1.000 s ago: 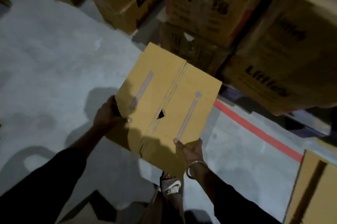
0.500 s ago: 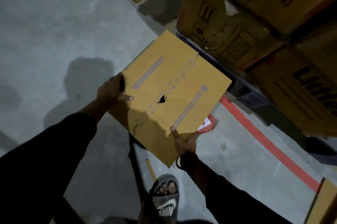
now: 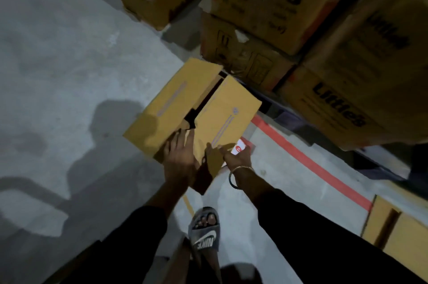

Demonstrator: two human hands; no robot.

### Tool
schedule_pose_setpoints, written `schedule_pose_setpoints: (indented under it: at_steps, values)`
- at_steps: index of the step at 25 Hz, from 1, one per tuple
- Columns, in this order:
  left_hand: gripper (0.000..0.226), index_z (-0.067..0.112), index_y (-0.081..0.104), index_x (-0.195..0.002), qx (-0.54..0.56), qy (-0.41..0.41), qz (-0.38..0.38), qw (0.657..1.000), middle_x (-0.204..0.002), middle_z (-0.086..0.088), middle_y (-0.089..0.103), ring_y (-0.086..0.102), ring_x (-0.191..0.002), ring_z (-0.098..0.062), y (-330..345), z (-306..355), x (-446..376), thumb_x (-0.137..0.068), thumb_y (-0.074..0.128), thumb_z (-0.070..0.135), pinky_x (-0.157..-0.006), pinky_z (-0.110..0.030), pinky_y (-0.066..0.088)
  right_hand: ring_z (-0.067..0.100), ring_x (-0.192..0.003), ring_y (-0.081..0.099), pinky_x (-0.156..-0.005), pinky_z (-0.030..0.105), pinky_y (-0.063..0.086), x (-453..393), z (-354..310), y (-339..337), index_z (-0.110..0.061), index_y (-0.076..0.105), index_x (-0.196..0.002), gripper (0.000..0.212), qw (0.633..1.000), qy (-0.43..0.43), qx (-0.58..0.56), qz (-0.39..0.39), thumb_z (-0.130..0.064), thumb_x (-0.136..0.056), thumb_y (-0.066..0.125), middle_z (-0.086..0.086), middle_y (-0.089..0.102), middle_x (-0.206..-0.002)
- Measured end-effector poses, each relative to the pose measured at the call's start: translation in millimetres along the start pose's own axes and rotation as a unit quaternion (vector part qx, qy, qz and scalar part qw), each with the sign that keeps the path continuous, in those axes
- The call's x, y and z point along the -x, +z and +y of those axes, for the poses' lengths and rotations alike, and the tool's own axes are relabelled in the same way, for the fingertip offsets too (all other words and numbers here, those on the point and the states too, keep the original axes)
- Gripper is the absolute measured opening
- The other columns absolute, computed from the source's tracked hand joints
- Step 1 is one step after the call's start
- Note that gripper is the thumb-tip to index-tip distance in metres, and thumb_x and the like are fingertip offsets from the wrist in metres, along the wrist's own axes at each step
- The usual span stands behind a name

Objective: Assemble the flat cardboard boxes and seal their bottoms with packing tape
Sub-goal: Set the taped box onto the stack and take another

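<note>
Left hand (image 3: pixel 179 156) has slid from the box's (image 3: pixel 192 114) nine o'clock edge to press flat-fingered beside the right hand (image 3: pixel 236 156), which seemingly pinches the near edge as the centre flaps gape, unsealed.

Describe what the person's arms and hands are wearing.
Both arms are covered by long black sleeves, pushed up short of the wrists. The left hand is bare, with no ring or band visible. The right hand is bare too, but its wrist carries a thin metal bangle. No gloves or watch show.
</note>
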State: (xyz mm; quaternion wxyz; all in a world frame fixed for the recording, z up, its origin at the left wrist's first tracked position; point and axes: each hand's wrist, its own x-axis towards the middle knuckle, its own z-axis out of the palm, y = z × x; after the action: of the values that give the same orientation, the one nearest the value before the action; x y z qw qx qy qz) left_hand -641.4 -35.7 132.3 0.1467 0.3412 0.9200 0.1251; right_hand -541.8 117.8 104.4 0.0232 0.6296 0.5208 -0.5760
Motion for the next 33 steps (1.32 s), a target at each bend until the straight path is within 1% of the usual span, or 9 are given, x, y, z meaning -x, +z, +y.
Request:
schedule_pose_setpoints:
  at_steps: [3, 6, 10, 14, 18, 22, 27, 30, 33]
  values:
    - [0.054, 0.016, 0.051, -0.151, 0.012, 0.030, -0.013, 0.999, -0.152, -0.015, 0.053, 0.057, -0.127, -0.039, -8, 69, 60, -0.097, 0.047, 0.023, -0.103, -0.049, 0.048, 0.036, -0.135, 0.051, -0.111, 0.042, 0.044, 60, -6, -66, -0.008, 0.031, -0.154, 0.104, 0.999, -0.029, 0.037, 0.012, -0.045, -0.073, 0.085, 0.017, 0.047, -0.150]
    - [0.075, 0.015, 0.045, -0.154, 0.021, 0.069, -0.090, 0.993, -0.154, -0.011, 0.050, 0.051, -0.135, -0.037, -10, 144, 132, -0.082, 0.061, 0.013, -0.111, -0.050, 0.044, 0.035, -0.140, 0.045, -0.113, 0.036, 0.037, 129, 31, -152, -0.008, 0.034, -0.154, 0.082, 0.996, -0.007, 0.090, 0.020, -0.037, -0.090, 0.076, 0.019, 0.041, -0.153]
    - [0.074, 0.018, 0.035, -0.160, -0.006, 0.106, -0.188, 0.976, -0.162, -0.011, 0.041, 0.039, -0.148, -0.031, 16, 235, 233, -0.090, 0.059, 0.021, -0.119, -0.047, 0.036, 0.033, -0.133, 0.052, -0.105, 0.031, 0.042, 186, 135, -253, -0.010, 0.045, -0.146, 0.066, 0.993, 0.046, 0.108, 0.014, -0.039, -0.092, 0.072, 0.015, 0.044, -0.146]
    - [0.070, 0.022, 0.026, -0.163, -0.007, 0.158, -0.271, 0.950, -0.160, -0.004, 0.040, 0.037, -0.148, -0.024, 103, 311, 320, -0.099, 0.054, 0.026, -0.119, -0.036, 0.033, 0.032, -0.128, 0.056, -0.101, 0.032, 0.045, 198, 290, -328, -0.009, 0.048, -0.141, 0.059, 0.985, 0.135, 0.099, 0.044, -0.037, -0.093, 0.068, 0.014, 0.049, -0.142]
    - [0.070, 0.024, 0.023, -0.163, -0.027, 0.223, -0.342, 0.912, -0.156, -0.001, 0.041, 0.039, -0.145, -0.024, 212, 346, 377, -0.101, 0.055, 0.025, -0.113, -0.037, 0.037, 0.038, -0.128, 0.054, -0.100, 0.039, 0.049, 164, 441, -381, -0.005, 0.045, -0.141, 0.066, 0.967, 0.200, 0.143, 0.071, -0.041, -0.092, 0.070, 0.020, 0.050, -0.141]
    - [0.070, 0.024, 0.026, -0.162, -0.042, 0.247, -0.393, 0.885, -0.158, -0.002, 0.043, 0.039, -0.145, -0.026, 316, 349, 403, -0.100, 0.058, 0.022, -0.112, -0.038, 0.038, 0.041, -0.136, 0.044, -0.106, 0.046, 0.046, 112, 537, -406, -0.007, 0.033, -0.147, 0.093, 0.942, 0.268, 0.153, 0.133, -0.055, -0.082, 0.078, 0.020, 0.040, -0.148]
    - [0.070, 0.019, 0.018, -0.164, -0.071, 0.242, -0.499, 0.829, -0.164, -0.012, 0.034, 0.034, -0.150, -0.033, 425, 341, 416, -0.104, 0.054, 0.026, -0.119, -0.049, 0.034, 0.052, -0.152, 0.002, -0.121, 0.063, 0.020, 38, 605, -399, -0.011, -0.022, -0.159, 0.155, 0.913, 0.338, 0.177, 0.142, -0.077, -0.064, 0.081, 0.027, -0.007, -0.166]
    - [0.074, 0.016, 0.021, -0.164, -0.078, 0.256, -0.498, 0.825, -0.167, -0.010, 0.030, 0.030, -0.152, -0.032, 442, 349, 410, -0.102, 0.060, 0.027, -0.121, -0.048, 0.031, 0.059, -0.150, -0.001, -0.105, 0.074, 0.035, 9, 654, -383, -0.009, -0.050, -0.138, 0.151, 0.901, 0.303, 0.249, 0.186, -0.054, -0.080, 0.081, 0.029, -0.006, -0.166]
    - [0.077, 0.013, 0.027, -0.161, -0.096, 0.282, -0.487, 0.821, -0.163, -0.014, 0.036, 0.037, -0.148, -0.035, 433, 366, 386, -0.098, 0.064, 0.036, -0.117, -0.044, 0.037, 0.060, -0.149, 0.005, -0.112, 0.069, 0.029, 34, 642, -386, 0.001, -0.035, -0.150, 0.135, 0.903, 0.269, 0.273, 0.196, -0.048, -0.089, 0.075, 0.038, -0.004, -0.159]
